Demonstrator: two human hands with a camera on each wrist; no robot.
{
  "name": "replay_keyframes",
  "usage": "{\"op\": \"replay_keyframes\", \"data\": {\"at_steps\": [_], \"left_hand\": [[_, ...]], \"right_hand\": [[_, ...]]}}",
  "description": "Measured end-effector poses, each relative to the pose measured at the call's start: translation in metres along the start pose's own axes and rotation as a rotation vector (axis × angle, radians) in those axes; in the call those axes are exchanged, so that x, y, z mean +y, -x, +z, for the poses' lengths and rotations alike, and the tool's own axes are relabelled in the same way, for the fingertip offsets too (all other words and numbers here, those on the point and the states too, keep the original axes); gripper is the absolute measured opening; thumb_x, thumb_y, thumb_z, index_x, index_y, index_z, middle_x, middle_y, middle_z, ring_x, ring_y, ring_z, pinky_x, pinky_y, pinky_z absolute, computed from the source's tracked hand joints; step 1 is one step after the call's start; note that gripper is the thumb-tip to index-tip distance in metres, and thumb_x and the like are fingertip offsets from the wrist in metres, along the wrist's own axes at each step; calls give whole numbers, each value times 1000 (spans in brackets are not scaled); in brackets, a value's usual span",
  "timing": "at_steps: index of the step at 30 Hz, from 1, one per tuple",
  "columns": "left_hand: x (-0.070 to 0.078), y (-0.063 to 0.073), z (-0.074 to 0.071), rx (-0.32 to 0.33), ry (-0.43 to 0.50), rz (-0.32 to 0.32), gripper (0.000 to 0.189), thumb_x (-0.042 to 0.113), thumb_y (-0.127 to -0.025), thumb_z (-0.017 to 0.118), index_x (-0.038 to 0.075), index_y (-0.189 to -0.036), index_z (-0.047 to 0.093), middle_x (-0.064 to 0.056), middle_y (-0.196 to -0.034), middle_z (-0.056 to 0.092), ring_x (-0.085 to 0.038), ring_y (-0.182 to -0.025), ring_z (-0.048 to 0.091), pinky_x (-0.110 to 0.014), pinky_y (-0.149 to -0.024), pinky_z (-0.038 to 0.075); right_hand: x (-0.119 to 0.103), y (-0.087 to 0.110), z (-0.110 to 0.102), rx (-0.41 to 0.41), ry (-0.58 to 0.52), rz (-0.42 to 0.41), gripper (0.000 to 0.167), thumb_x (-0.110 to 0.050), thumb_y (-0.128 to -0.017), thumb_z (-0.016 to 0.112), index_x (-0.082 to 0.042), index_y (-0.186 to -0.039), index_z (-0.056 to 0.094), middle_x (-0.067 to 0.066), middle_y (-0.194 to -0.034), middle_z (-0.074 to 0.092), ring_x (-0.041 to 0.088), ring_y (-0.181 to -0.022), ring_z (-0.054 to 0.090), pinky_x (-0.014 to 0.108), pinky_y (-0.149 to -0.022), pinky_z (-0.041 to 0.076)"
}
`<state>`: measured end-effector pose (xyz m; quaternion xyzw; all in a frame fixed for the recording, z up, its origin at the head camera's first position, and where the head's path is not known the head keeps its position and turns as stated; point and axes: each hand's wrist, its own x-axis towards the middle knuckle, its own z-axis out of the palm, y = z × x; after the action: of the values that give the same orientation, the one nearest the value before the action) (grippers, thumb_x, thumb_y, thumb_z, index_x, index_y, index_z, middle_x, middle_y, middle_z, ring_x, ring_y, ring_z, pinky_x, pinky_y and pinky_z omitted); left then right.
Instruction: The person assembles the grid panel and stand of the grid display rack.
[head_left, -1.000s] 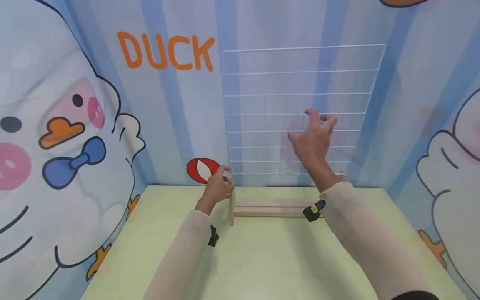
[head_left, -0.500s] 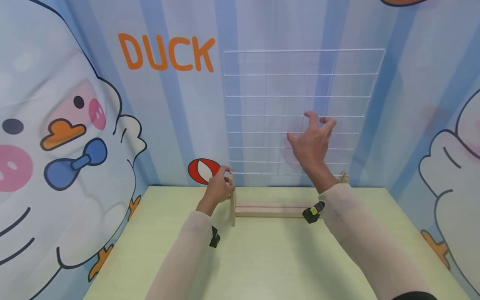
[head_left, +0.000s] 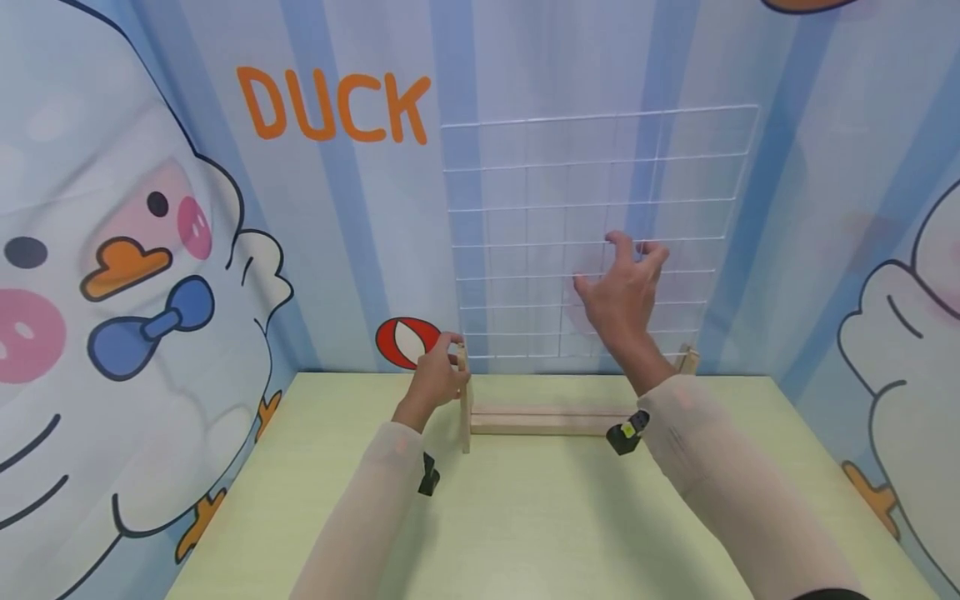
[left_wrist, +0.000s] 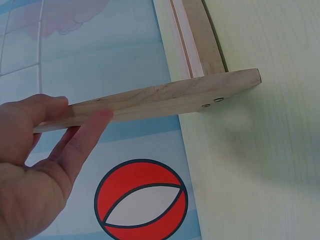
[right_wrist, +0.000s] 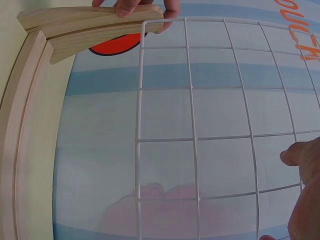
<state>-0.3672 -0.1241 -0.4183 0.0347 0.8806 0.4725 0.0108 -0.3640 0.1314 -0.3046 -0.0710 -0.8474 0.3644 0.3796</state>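
Observation:
A wooden stand with a grooved crossbar (head_left: 547, 424) stands on the table, with an upright board at each end. My left hand (head_left: 437, 377) grips the top of the left upright (left_wrist: 160, 97) between thumb and fingers. The right upright (head_left: 688, 361) shows partly behind my right forearm. In my right hand (head_left: 624, 296) is a white wire grid panel (head_left: 600, 116), its wires held by curled fingers and thumb. The panel stands nearly vertical above the stand. Its lower left corner is right at the left upright's top in the right wrist view, beside my left fingers (right_wrist: 129, 6).
The pale yellow table (head_left: 525, 517) ends at a back wall covered with a blue striped cloth (head_left: 360, 250) printed with DUCK lettering. Large duck prints cover the side walls. A black wrist camera (head_left: 626, 433) sits on my right cuff.
The wire grid panel has come down a little and its left side now sits lower. My right hand has moved slightly down with it. My left hand stays on the upright.

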Motion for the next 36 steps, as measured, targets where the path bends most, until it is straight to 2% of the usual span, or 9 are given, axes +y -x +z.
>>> {"op": "replay_keyframes", "data": {"at_steps": [11, 29, 36], "left_hand": [[-3, -1, 0, -4, 5, 17, 57, 2, -94, 68, 16, -144, 43, -19, -130, 64, -35, -107, 69, -37, -70, 64], [-4, -2, 0, -8, 13, 13, 59, 2, -95, 68, 16, -146, 41, -19, -132, 63, -35, -108, 68, -39, -73, 64], [-4, -2, 0, -8, 14, 17, 60, 2, -94, 68, 15, -147, 41, -20, -133, 63, -36, -109, 68, -38, -72, 64]], "right_hand": [[10, 7, 6, -9, 2, 20, 63, -24, -86, 82, -19, -142, 53, 18, -146, 33, 36, -127, 49, 44, -95, 58], [20, 18, 13, -2, -34, 10, 62, -20, -84, 84, -17, -138, 55, 19, -142, 34, 38, -121, 49, 48, -88, 59], [23, 22, 16, 8, -31, 2, 62, -21, -84, 85, -16, -137, 55, 20, -142, 34, 39, -122, 49, 48, -91, 59]]}}
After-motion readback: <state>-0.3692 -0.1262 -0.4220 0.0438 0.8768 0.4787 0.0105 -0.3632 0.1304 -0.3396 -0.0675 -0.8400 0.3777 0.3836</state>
